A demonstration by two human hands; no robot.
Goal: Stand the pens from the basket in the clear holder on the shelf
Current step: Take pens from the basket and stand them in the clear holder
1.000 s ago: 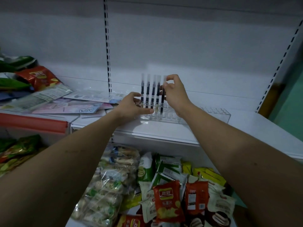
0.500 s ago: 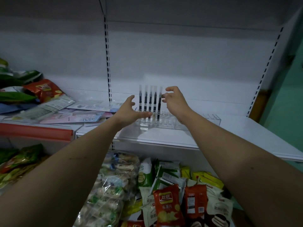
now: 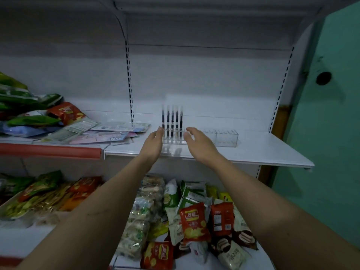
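pens (image 3: 172,121): upper ends smeared by motion blur, caps unreadable
clear holder (image 3: 227,137): middle stretch hidden behind the right hand (image 3: 198,144)
snack packets (image 3: 194,223): print too small to read
both forearms: cut off by the bottom edge

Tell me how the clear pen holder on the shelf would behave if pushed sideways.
The clear holder looks like rigid plastic, so it would probably slide along the smooth white shelf rather than flex. It is long and low, so likely hard to tip. The five pens stand tall at its left end and might rattle or lean.
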